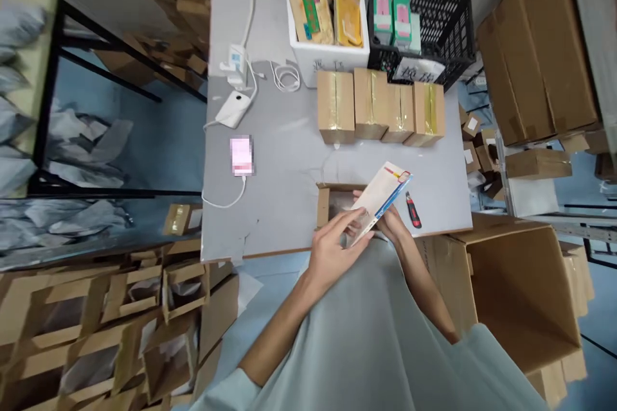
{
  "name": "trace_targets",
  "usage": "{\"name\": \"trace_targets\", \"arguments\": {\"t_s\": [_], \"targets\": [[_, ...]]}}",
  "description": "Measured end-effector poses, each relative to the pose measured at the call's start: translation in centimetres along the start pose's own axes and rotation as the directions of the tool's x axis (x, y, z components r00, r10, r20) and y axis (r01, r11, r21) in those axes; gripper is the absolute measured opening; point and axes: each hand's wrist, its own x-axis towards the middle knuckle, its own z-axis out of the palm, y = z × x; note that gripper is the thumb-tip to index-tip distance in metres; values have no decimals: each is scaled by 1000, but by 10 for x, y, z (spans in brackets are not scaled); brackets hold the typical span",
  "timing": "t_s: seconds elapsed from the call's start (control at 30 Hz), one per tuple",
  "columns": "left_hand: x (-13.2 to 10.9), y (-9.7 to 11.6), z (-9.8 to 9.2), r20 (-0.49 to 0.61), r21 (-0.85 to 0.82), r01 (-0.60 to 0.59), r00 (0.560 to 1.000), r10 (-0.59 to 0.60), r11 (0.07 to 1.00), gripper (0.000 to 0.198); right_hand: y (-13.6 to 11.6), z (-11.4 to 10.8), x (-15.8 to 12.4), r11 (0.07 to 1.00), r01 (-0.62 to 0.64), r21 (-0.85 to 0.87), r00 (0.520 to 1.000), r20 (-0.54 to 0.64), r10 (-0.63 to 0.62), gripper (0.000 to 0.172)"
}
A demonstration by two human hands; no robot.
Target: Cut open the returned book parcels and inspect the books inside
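A thin white box [380, 194] with a blue edge and red and yellow print is tilted between my hands, above the front edge of the table. My left hand [333, 243] grips its near left side, fingers laid on its face. Round the far side and underneath, my right hand [393, 223] supports it, with part of its fingers hidden behind the box. Just beyond my left hand, an open cardboard carton [323, 207] sits on the table, partly covered by my hands. To the right of my right hand lies a red and black utility knife [413, 210].
Several taped cartons [336, 109] stand in a row before a white foam box [328, 54] and a black crate [448, 32]. A phone [241, 155] on a cable and a power bank [233, 109] lie at the left. A large open carton [520, 289] stands at the right.
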Motion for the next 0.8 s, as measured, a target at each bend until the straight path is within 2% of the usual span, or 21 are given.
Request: {"name": "trace_targets", "arguments": {"t_s": [0.07,0.1,0.17,0.2,0.33,0.47,0.53,0.67,0.8], "targets": [[7,-8,-9,-30,-90,168,985,-171,982,45,9,-5,3,962,-63,266,996,-52,79,51],[11,-15,-14,-34,-129,237,969,-243,963,47,14,-9,4,938,-56,342,990,-106,98,56],[19,-30,-21,-21,-185,346,934,-355,920,51,26,-18,5,913,-44,405,990,-108,96,67],[23,-38,-24,-12,-204,376,922,-386,904,59,31,-23,6,906,-38,421,991,-98,87,68],[34,-61,-32,161,-294,490,872,-463,821,100,38,-35,14,911,-74,406,995,-30,94,65],[40,-71,-37,280,-379,576,817,-503,724,119,29,-32,24,927,-67,369,996,-25,82,66],[46,-76,-40,282,-413,594,804,-523,690,122,24,-27,31,923,-92,375,995,9,96,71],[71,-87,-50,217,-431,591,801,-558,681,128,15,-19,52,914,-171,368,984,110,140,95],[107,-88,-64,250,-388,597,802,-543,702,127,-1,-19,81,918,-141,371,988,114,106,100]]}}
